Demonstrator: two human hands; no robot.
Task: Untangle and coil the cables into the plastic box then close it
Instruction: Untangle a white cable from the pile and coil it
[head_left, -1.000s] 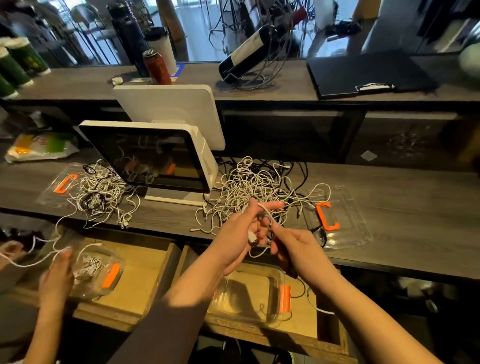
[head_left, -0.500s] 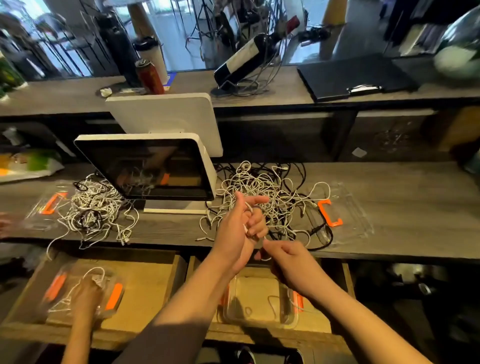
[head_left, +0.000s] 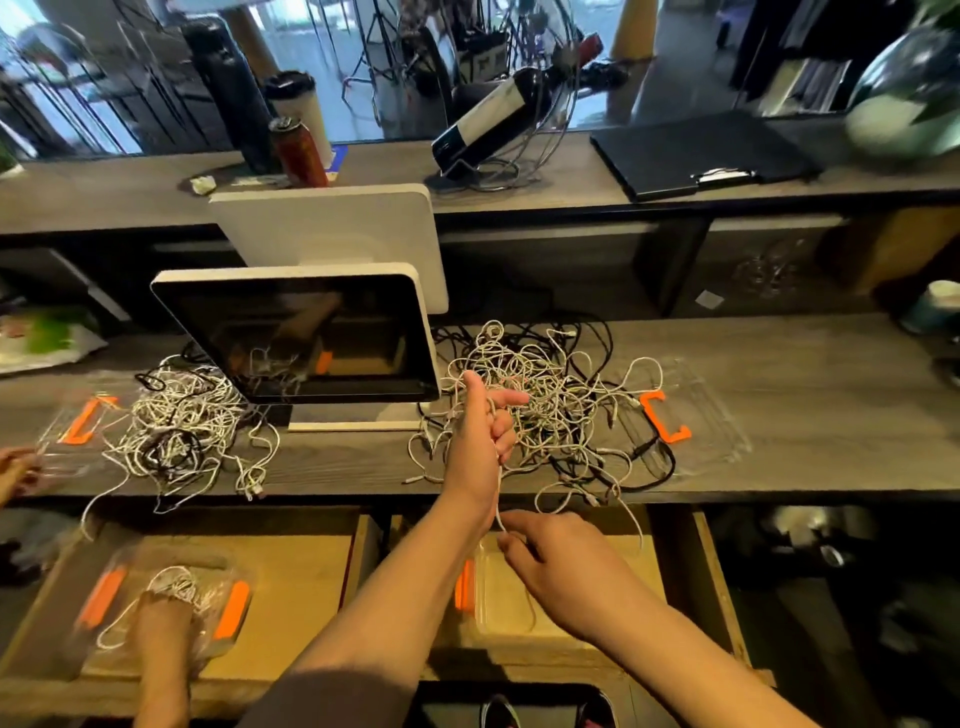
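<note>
Head view: white cable (head_left: 500, 499) stretched between two hands.
Left hand (head_left: 480, 431) curled around it; right hand (head_left: 550, 551) pinches it; plastic box (head_left: 498, 597) partly hidden.

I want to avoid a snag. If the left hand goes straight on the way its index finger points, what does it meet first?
Probably the cable tangle: the left hand points right across it. The lid lies beyond. Height above the counter is unclear.

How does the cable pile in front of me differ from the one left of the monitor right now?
The cable pile in front lies right of the monitor, beside a clear lid; the left pile sits beyond another person's drawer. The left hand grips a white cable from the front pile, which the right hand pinches lower down; no hand touches the left pile. Both mix white and black cables.
</note>
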